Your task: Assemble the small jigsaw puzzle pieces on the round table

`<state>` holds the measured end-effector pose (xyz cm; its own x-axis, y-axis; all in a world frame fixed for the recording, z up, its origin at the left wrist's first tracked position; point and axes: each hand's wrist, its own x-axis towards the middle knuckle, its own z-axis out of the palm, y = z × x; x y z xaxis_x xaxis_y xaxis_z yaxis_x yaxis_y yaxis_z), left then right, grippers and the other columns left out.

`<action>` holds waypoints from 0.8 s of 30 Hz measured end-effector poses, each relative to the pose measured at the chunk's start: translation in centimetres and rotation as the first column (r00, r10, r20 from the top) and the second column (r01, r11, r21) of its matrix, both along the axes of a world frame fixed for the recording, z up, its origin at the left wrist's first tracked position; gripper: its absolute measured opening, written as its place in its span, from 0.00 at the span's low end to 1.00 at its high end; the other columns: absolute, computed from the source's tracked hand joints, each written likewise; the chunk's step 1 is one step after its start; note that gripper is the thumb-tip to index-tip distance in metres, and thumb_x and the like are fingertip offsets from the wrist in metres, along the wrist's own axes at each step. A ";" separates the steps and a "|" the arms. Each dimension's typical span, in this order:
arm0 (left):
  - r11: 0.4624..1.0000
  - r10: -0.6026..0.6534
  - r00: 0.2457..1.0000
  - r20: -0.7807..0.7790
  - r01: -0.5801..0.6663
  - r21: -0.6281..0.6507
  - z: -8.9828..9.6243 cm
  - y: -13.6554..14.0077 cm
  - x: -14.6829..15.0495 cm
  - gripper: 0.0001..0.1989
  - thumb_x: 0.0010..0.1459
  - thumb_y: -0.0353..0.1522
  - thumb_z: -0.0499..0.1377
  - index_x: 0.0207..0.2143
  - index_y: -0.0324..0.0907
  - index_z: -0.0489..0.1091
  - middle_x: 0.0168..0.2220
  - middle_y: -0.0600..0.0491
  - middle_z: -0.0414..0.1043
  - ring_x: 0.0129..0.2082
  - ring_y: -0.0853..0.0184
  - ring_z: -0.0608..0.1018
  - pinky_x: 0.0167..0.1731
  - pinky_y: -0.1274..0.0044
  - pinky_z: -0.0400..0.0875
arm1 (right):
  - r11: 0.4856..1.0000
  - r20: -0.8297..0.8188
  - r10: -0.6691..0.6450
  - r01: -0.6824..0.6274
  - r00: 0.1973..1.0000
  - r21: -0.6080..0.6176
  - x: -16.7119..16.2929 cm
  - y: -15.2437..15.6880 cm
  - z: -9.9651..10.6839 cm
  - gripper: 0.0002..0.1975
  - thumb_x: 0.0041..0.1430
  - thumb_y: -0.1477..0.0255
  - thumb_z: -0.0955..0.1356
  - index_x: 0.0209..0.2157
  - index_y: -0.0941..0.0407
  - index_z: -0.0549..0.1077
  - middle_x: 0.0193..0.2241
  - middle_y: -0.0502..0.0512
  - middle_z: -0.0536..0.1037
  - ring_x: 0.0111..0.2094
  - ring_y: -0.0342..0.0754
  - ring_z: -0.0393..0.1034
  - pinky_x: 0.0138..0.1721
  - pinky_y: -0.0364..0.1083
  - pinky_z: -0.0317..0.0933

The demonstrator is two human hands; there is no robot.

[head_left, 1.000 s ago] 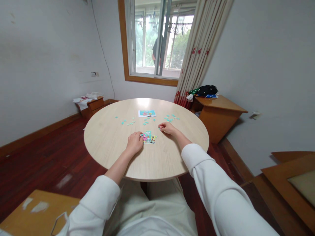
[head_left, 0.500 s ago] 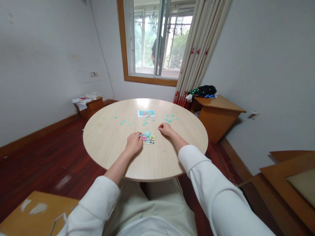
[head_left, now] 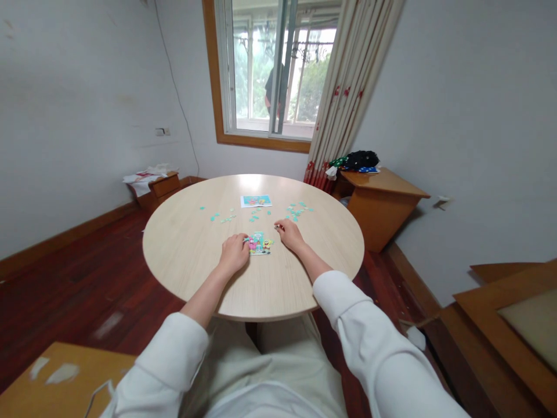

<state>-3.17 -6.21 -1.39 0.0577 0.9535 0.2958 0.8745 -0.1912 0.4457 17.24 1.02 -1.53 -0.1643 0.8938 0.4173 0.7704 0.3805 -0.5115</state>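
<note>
A partly assembled jigsaw puzzle [head_left: 260,244] with bright cartoon figures lies flat on the round table [head_left: 191,255]. My left hand [head_left: 235,253] rests at its left edge, fingers curled and closed on that side, hiding part of it. Above and right of the puzzle, my right hand [head_left: 288,233] pinches a small puzzle piece [head_left: 277,226] between thumb and fingertips. Loose teal puzzle pieces [head_left: 296,211] are scattered beyond the right hand, with several more pieces [head_left: 228,219] toward the left. Behind them lies a picture sheet [head_left: 256,201] with a similar cartoon print.
A wooden desk [head_left: 383,203] holding dark and coloured cloth stands at the right. At the back left is a low cabinet [head_left: 165,190] with papers on it. Beyond the window [head_left: 270,75] a person is partly visible. A wooden surface [head_left: 65,377] is near at lower left.
My right hand has shifted slightly left toward the puzzle, and the piece in its fingertips shows more clearly. The left hand stays at the puzzle's edge. The view has turned slightly.
</note>
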 end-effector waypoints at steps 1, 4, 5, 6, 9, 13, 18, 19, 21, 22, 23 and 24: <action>1.000 0.000 1.000 0.002 0.000 0.000 0.0 0.0 0.0 0.16 0.59 0.32 0.46 0.46 0.41 0.67 0.46 0.46 0.72 0.48 0.60 0.71 0.49 0.67 0.61 | 1.000 -0.002 0.012 -0.012 1.000 0.010 0.0 -0.4 0.0 0.08 0.54 0.78 0.64 0.35 0.57 0.73 0.34 0.56 0.74 0.37 0.45 0.66 0.43 0.44 0.57; 1.000 0.001 1.000 0.003 -0.001 0.006 0.0 -0.1 0.0 0.16 0.59 0.32 0.46 0.46 0.41 0.67 0.46 0.46 0.72 0.48 0.59 0.71 0.49 0.67 0.61 | 1.000 -0.108 0.004 -0.002 0.994 0.016 -0.1 -1.6 0.1 0.05 0.53 0.75 0.65 0.32 0.55 0.73 0.33 0.53 0.75 0.33 0.44 0.68 0.41 0.44 0.60; 1.000 0.001 1.000 0.002 -0.001 0.009 0.1 -0.1 0.0 0.16 0.59 0.32 0.46 0.46 0.41 0.67 0.46 0.45 0.72 0.48 0.59 0.71 0.49 0.67 0.61 | 1.000 -0.183 -0.009 0.011 0.983 0.008 -0.1 -1.9 0.1 0.05 0.53 0.74 0.65 0.32 0.55 0.73 0.32 0.52 0.76 0.32 0.44 0.68 0.40 0.43 0.61; 1.000 0.001 1.000 0.001 -0.001 0.011 0.1 -0.1 0.1 0.16 0.59 0.32 0.46 0.46 0.40 0.67 0.46 0.45 0.72 0.48 0.59 0.71 0.49 0.67 0.61 | 1.000 -0.271 -0.023 0.021 0.962 -0.009 0.0 -2.0 0.1 0.05 0.53 0.73 0.65 0.32 0.56 0.72 0.31 0.52 0.76 0.31 0.43 0.69 0.38 0.43 0.62; 1.000 0.001 1.000 -0.007 -0.001 0.009 0.2 -0.2 0.1 0.16 0.59 0.32 0.46 0.46 0.40 0.67 0.45 0.45 0.72 0.47 0.59 0.71 0.49 0.67 0.61 | 0.996 -0.518 -0.044 -0.003 0.854 -0.090 0.1 -2.1 0.1 0.08 0.49 0.71 0.66 0.33 0.58 0.72 0.28 0.52 0.75 0.29 0.44 0.70 0.34 0.43 0.65; 1.000 -0.003 1.000 -0.014 0.003 0.005 0.3 -0.2 0.1 0.16 0.59 0.32 0.46 0.46 0.40 0.67 0.46 0.46 0.72 0.47 0.59 0.71 0.49 0.68 0.62 | 0.982 -0.673 0.016 -0.139 0.740 -0.130 0.3 -1.7 -0.2 0.18 0.45 0.67 0.69 0.39 0.60 0.73 0.26 0.52 0.76 0.29 0.44 0.71 0.35 0.46 0.68; 1.000 -0.004 1.000 -0.007 0.004 0.000 0.2 -0.2 0.1 0.16 0.59 0.32 0.46 0.46 0.39 0.67 0.46 0.45 0.72 0.47 0.58 0.71 0.49 0.67 0.61 | 0.978 -0.701 -0.001 -0.147 0.713 -0.151 0.4 -1.6 -0.3 0.15 0.45 0.65 0.68 0.33 0.61 0.73 0.26 0.55 0.76 0.26 0.44 0.71 0.34 0.47 0.68; 1.000 -0.005 1.000 -0.004 0.005 -0.001 0.2 -0.1 0.0 0.16 0.59 0.32 0.46 0.46 0.39 0.67 0.46 0.45 0.72 0.47 0.59 0.71 0.49 0.67 0.61 | 0.978 -0.705 -0.017 -0.135 0.709 -0.159 0.5 -1.6 -0.4 0.14 0.45 0.65 0.68 0.32 0.61 0.73 0.24 0.54 0.76 0.25 0.44 0.71 0.33 0.47 0.68; 1.000 -0.006 1.000 0.000 0.006 0.001 0.2 -0.1 0.0 0.16 0.59 0.32 0.46 0.46 0.40 0.67 0.46 0.45 0.71 0.48 0.59 0.71 0.49 0.67 0.61 | 0.978 -0.717 -0.037 -0.123 0.696 -0.170 0.5 -1.6 -0.3 0.13 0.45 0.66 0.68 0.31 0.61 0.71 0.21 0.53 0.75 0.24 0.44 0.71 0.32 0.46 0.68; 1.000 -0.006 1.000 0.000 0.006 0.004 0.1 -0.1 0.0 0.16 0.59 0.32 0.46 0.46 0.40 0.67 0.46 0.45 0.71 0.48 0.59 0.71 0.49 0.67 0.61 | 0.978 -0.724 -0.040 -0.123 0.688 -0.171 0.6 -1.6 -0.3 0.12 0.45 0.66 0.68 0.31 0.60 0.71 0.20 0.52 0.75 0.23 0.44 0.71 0.31 0.46 0.68; 1.000 -0.006 1.000 -0.002 0.006 0.006 0.1 -0.1 0.0 0.16 0.59 0.32 0.46 0.46 0.40 0.67 0.46 0.45 0.72 0.48 0.59 0.71 0.49 0.68 0.61 | 0.978 -0.732 -0.039 -0.126 0.681 -0.168 0.6 -1.6 -0.3 0.12 0.45 0.67 0.69 0.30 0.60 0.71 0.19 0.51 0.74 0.23 0.44 0.71 0.30 0.45 0.68; 1.000 -0.006 1.000 -0.005 0.006 0.008 0.1 0.0 0.0 0.16 0.59 0.32 0.47 0.46 0.40 0.67 0.46 0.45 0.72 0.47 0.60 0.71 0.49 0.68 0.61 | 0.978 -0.739 -0.035 -0.129 0.673 -0.164 0.6 -1.6 -0.3 0.11 0.44 0.67 0.69 0.29 0.60 0.70 0.19 0.51 0.74 0.23 0.44 0.71 0.29 0.45 0.68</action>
<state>-3.15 -6.25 -1.33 0.0645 0.9508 0.3031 0.8755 -0.1997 0.4399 17.86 -0.58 -1.85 0.0778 0.9656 0.2480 0.0970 0.2403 -0.9658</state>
